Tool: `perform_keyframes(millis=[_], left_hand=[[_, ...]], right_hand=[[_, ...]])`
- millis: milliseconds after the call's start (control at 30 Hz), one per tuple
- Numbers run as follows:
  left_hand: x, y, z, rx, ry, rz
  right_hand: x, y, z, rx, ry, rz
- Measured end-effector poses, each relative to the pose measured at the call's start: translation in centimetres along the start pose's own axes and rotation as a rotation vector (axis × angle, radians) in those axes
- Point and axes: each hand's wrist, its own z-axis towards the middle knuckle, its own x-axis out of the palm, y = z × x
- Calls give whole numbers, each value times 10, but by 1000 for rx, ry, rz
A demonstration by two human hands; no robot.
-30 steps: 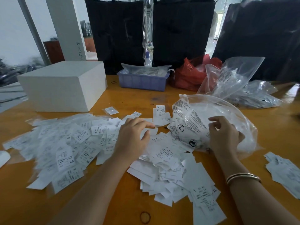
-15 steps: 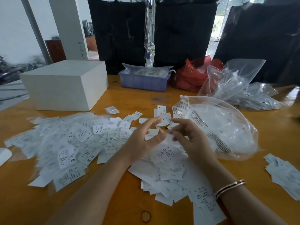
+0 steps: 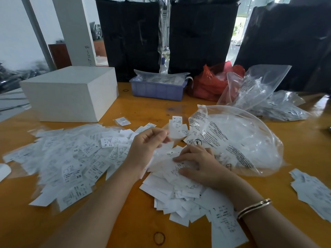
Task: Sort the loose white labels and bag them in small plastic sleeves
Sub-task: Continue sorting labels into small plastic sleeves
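Note:
Loose white labels [image 3: 179,192] lie heaped on the orange table in front of me. To their left spreads a wider pile of labels in small clear sleeves [image 3: 71,158]. My left hand [image 3: 145,147] is raised over the heap and pinches a small clear sleeve [image 3: 174,130] between thumb and fingers. My right hand [image 3: 198,165] rests on the loose labels with its fingers spread, fingertips on one label. Just right of both hands lies a large clear bag [image 3: 238,140] of empty sleeves.
A white box [image 3: 71,93] stands at the back left. A blue tray [image 3: 157,89], a red bag [image 3: 213,83] and more clear bags [image 3: 259,90] stand behind. Another label stack [image 3: 313,192] lies at the right edge. A rubber band [image 3: 159,238] lies near me.
My right hand came out of the large clear bag, moved left to my left hand, then dropped onto the loose labels. My left hand rose and now holds a sleeve.

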Motion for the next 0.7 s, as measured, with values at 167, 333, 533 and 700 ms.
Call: perform_keyframes(millis=[167,333,533,700], left_hand=[[1,-1,-1,-21,-2,-13],[3,-2,-1,-26,7,3],[2,-2,-2,-24,37,-10],[2,0,-1,-32,39,-80]], right_hand=[[0,5,1,9,-4,53],[-4,8,-2,120,-120,461],[-3,12,-1,98,-393,964],[-5,10,0,141,-497,1056]])
